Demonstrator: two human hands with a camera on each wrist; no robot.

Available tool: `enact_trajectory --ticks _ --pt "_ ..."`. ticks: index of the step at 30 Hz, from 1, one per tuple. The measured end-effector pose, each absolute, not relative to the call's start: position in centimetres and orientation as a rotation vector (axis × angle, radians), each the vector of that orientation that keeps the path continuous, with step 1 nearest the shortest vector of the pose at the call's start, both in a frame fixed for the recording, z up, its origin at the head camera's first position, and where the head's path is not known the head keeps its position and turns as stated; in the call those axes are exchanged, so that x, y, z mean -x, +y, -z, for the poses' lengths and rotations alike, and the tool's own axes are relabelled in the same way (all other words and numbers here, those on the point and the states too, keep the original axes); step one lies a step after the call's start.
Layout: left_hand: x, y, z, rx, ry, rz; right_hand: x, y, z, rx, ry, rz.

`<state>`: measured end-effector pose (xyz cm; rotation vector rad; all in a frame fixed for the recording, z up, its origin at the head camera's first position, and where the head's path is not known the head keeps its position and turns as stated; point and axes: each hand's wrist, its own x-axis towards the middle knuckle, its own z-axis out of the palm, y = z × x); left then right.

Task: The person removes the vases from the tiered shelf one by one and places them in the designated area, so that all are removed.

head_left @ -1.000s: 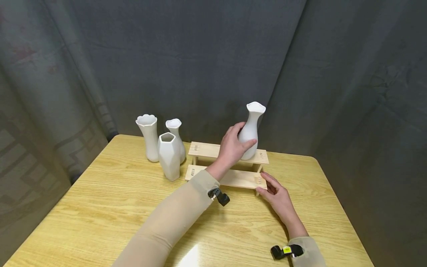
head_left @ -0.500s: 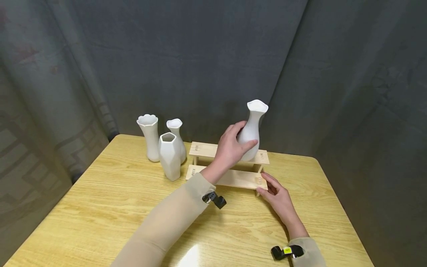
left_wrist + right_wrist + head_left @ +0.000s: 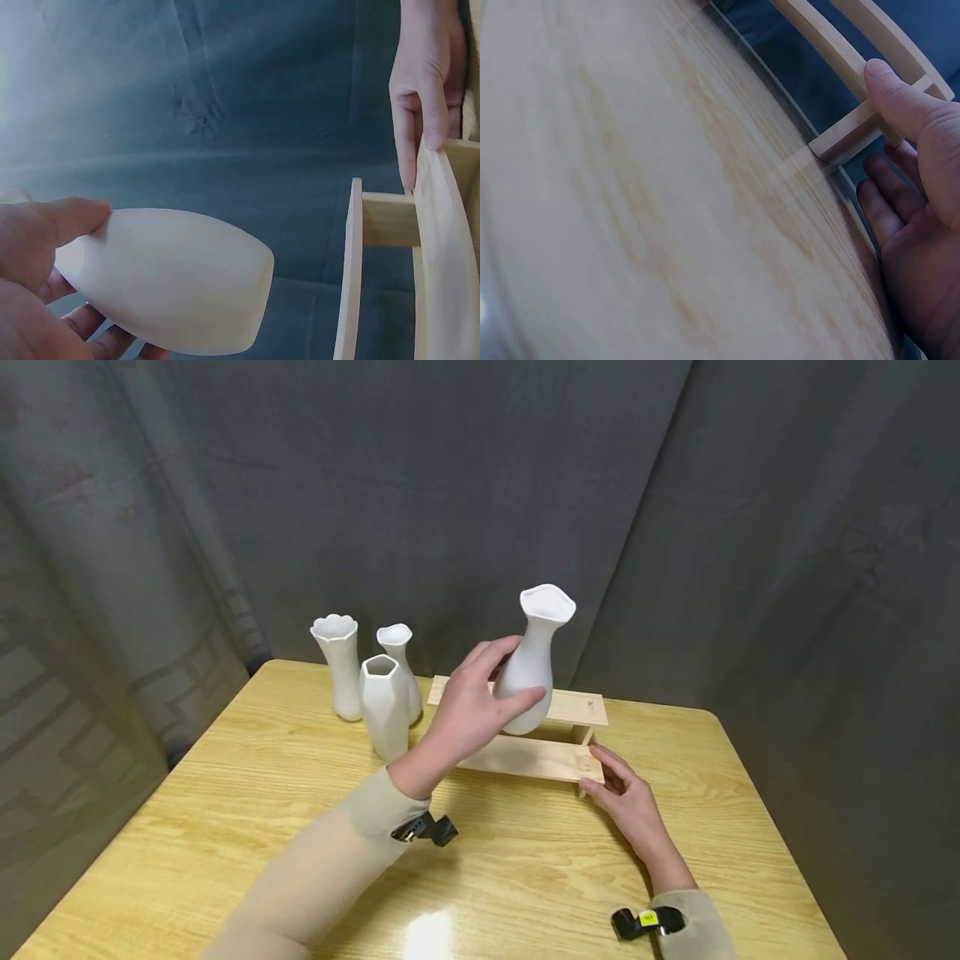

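Note:
My left hand [image 3: 471,706] grips a white vase [image 3: 529,672] with a flared, wavy mouth around its body. The vase leans slightly to the right, and in the left wrist view its base [image 3: 251,300] is off the stand with a gap between them. Below and behind it is a two-step wooden stand [image 3: 536,758]. My right hand [image 3: 628,802] holds the right end of the stand's lower step, thumb at the front edge and fingers behind. In the right wrist view the thumb [image 3: 896,94] presses on the step's end.
Three other white vases stand left of the stand: one with a scalloped rim [image 3: 341,672], a faceted one [image 3: 385,710] and a narrow-necked one [image 3: 405,664]. The wooden table [image 3: 525,877] ends at a dark curtain [image 3: 420,510] behind.
My left hand has lifted the vase off the upper step and brought it left and toward me. The right hand keeps its place on the stand.

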<state>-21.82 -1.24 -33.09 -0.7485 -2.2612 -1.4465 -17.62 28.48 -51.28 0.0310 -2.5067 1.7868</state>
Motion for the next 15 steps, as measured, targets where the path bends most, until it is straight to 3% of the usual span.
enact_trajectory --ticks 15 --pt "18.3 -8.7 33.2 0.637 -2.232 1.579 17.6 28.8 51.2 -0.052 -2.498 -1.772"
